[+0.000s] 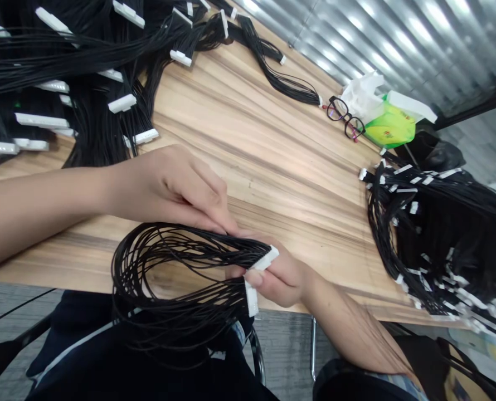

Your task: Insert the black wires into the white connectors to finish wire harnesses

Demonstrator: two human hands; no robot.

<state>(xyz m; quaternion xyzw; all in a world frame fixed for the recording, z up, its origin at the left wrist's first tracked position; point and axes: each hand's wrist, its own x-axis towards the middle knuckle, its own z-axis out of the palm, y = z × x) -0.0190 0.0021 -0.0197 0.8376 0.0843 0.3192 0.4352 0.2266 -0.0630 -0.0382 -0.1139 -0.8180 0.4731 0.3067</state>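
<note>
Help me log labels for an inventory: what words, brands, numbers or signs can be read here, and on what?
No text is readable in this view.
Green-and-yellow tissue pack: small printed marks, too small and blurred to read.
White connectors in the right hand: no readable marking.

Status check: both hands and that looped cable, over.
Right hand holding the looped cable by its white plugs. Left hand at the upper wires, grip unclear. Nothing seen in the way.
</note>
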